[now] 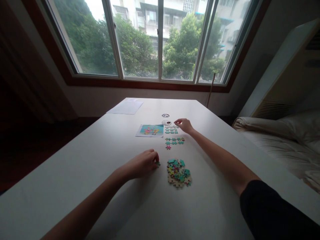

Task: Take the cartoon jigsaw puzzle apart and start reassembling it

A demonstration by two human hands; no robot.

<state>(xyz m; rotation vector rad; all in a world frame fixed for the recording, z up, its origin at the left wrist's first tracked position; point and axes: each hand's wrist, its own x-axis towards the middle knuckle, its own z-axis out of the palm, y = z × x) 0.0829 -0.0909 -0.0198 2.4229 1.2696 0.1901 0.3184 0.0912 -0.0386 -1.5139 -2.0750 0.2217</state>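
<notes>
My left hand [143, 163] hovers low over the table, left of the puzzle heap, its fingertips pinching a small greenish puzzle piece [157, 164]. A loose heap of puzzle pieces [178, 173] lies in front of me, mostly teal, yellow and bare backing. Farther off, my right hand [184, 124] reaches to the top end of sorted teal puzzle pieces [171, 130]. Its fingers are closed together; whatever they may hold is too small to tell. Below are more sorted pieces [174, 143] in short rows, with a single pink piece [168, 147] under them.
A colourful picture sheet [150, 130] lies left of the sorted rows. Two round flat items, a far disc [165, 115] and a nearer pale disc [166, 123], lie beyond. White paper [126, 107] rests at the table's [100, 146] far left corner. A sofa [272, 133] stands right.
</notes>
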